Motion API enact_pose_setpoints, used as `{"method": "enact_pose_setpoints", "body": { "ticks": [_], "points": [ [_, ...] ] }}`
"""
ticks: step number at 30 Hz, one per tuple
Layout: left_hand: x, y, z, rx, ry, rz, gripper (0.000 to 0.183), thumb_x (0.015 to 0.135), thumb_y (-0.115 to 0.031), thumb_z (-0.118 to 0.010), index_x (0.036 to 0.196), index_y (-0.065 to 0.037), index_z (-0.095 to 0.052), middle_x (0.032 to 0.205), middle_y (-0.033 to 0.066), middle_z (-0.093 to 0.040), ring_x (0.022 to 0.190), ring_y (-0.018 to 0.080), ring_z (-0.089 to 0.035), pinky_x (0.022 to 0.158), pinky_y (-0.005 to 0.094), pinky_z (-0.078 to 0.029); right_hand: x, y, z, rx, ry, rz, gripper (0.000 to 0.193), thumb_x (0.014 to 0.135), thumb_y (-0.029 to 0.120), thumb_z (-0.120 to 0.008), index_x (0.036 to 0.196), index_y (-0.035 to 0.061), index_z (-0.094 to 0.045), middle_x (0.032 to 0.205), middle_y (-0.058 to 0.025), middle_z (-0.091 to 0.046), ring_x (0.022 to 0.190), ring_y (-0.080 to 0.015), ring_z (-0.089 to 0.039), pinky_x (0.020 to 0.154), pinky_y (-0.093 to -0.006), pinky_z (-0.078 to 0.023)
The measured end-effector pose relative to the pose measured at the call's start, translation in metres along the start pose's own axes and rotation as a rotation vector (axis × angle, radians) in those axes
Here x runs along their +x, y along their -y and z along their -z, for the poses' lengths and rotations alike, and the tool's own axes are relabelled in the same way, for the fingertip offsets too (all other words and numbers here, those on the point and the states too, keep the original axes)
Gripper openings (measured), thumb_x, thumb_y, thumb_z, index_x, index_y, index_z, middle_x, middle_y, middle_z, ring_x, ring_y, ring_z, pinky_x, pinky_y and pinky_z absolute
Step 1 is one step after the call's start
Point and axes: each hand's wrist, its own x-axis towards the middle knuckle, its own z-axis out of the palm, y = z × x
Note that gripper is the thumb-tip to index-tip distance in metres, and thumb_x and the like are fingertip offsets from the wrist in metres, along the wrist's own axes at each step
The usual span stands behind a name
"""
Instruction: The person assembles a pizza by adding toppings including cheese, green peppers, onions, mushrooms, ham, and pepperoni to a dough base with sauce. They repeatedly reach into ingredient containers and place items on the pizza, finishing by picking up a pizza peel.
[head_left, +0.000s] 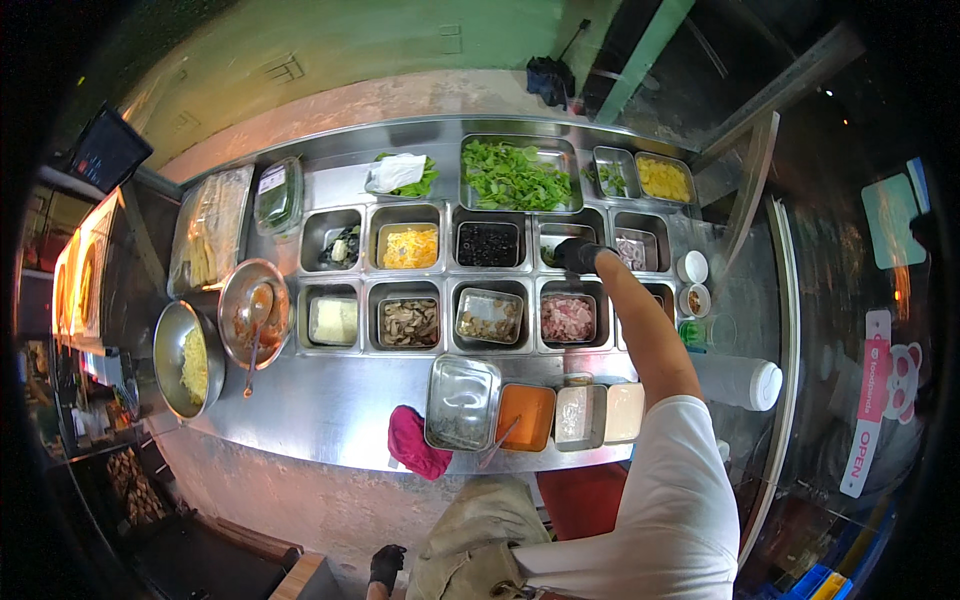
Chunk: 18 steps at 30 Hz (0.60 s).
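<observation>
The person's right hand [578,256], in a dark glove, reaches across the steel worktop [330,405] into a pan [562,240] in the middle row of inset pans, toward the worktop's far right corner. The main risk, as a judgement, is spillage: the forearm passes low over the pan of chopped pink meat [566,317], and a dragged sleeve or dropped pinch could carry one topping into a neighbouring pan, such as the black olives [487,243] just to the left. The fingers appear bunched together down inside the pan, probably on whatever it holds, though the glove hides the contents and how far they are parted cannot be told. The left hand is out of sight. Nearer the front edge stand an orange sauce tub [526,415] and an empty steel tray [463,402], with a pink cloth [415,443] hanging over the edge. At the left end sit a bowl of shredded cheese [188,360] and a sauce bowl with ladle [254,312].
</observation>
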Motion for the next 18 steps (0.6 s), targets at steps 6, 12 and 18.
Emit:
{"method": "enact_pose_setpoints", "body": {
  "ticks": [6,12,18],
  "points": [
    [-0.008,0.039,0.007,0.071,0.017,-0.058,0.024,0.100,-0.018,-0.056,0.103,-0.003,-0.074,0.072,0.0020,-0.063,0.061,0.0119,-0.057,0.056,0.0281,-0.048,-0.034,0.017,0.018,0.215,-0.122,0.034,0.038,0.097,0.039,-0.054,0.100,0.0075,-0.074,0.106,-0.0168,-0.074,0.103,-0.0390,-0.068,0.093,-0.0449,-0.053],
    [0.003,0.102,0.027,0.534,0.092,-0.454,0.024,0.098,-0.018,-0.055,0.105,-0.008,-0.076,0.074,0.0031,-0.066,0.062,0.0152,-0.060,0.059,0.0319,-0.052,-0.065,0.052,0.036,0.305,-0.207,-0.058,0.046,0.095,0.049,-0.062,0.117,0.0100,-0.074,0.116,-0.0183,-0.073,0.110,-0.0367,-0.068,0.098,-0.0432,-0.052],
    [0.004,0.125,0.029,0.836,0.148,-0.364,0.026,0.095,-0.021,-0.055,0.106,-0.012,-0.076,0.081,0.0072,-0.070,0.069,0.0196,-0.068,0.064,0.0354,-0.056,-0.063,0.073,0.044,0.252,-0.362,-0.123,0.049,0.086,0.047,-0.074,0.117,0.0082,-0.072,0.119,-0.0203,-0.072,0.111,-0.0394,-0.067,0.095,-0.0453,-0.053]
  ]
}}
